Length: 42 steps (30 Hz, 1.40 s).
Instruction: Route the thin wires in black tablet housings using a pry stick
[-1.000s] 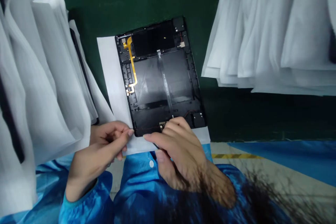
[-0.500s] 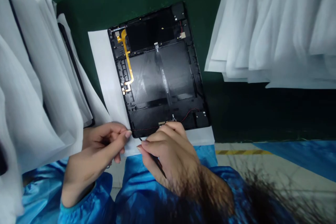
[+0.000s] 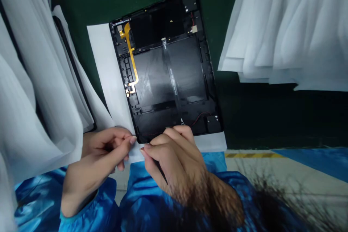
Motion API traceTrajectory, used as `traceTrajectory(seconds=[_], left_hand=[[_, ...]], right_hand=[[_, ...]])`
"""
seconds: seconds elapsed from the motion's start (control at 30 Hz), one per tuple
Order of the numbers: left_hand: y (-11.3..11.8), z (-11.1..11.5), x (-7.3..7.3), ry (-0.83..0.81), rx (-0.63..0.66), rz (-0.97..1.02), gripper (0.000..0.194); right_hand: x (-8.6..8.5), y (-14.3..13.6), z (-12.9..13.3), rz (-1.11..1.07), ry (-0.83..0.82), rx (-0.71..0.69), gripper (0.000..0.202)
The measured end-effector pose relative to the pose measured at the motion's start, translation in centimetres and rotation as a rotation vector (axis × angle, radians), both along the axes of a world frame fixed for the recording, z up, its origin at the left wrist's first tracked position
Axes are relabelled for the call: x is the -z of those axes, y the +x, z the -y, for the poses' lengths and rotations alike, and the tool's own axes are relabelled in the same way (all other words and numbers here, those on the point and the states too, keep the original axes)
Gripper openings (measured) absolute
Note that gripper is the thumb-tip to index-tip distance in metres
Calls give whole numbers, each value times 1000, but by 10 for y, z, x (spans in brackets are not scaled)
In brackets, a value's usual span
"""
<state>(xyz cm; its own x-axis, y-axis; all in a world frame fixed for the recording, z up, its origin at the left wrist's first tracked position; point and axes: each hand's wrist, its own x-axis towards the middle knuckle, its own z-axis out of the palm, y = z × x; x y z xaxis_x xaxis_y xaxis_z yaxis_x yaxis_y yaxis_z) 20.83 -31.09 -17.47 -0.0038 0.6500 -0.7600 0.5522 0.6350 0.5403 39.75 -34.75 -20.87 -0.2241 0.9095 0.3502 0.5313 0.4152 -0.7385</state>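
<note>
Holding a black stick (image 3: 161, 171) by the tablet (image 3: 167, 76)

Your right hand (image 3: 176, 163) grips the stick. Your left hand (image 3: 104, 157) pinches by the tablet's near left corner; I can't tell on what. The open tablet lies on white paper (image 3: 106, 69) on the green table (image 3: 81, 3).

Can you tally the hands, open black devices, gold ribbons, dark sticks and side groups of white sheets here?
Hands: 2 (left hand, right hand)
Open black device: 1
Gold ribbon: 1
Thin dark stick: 1
White-sheet groups: 2 (left group, right group)
Total: 7
</note>
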Motion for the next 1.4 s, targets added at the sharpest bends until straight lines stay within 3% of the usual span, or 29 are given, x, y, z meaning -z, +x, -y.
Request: traceTrajectory(seconds=[0.23,1.4], left_hand=[[13,2,-3,146,-91,1,31],[11,6,-7,143,-38,-66,31]], right_hand=[[1,1,0,58,13,-7,19],[3,1,0,32,7,5,22]])
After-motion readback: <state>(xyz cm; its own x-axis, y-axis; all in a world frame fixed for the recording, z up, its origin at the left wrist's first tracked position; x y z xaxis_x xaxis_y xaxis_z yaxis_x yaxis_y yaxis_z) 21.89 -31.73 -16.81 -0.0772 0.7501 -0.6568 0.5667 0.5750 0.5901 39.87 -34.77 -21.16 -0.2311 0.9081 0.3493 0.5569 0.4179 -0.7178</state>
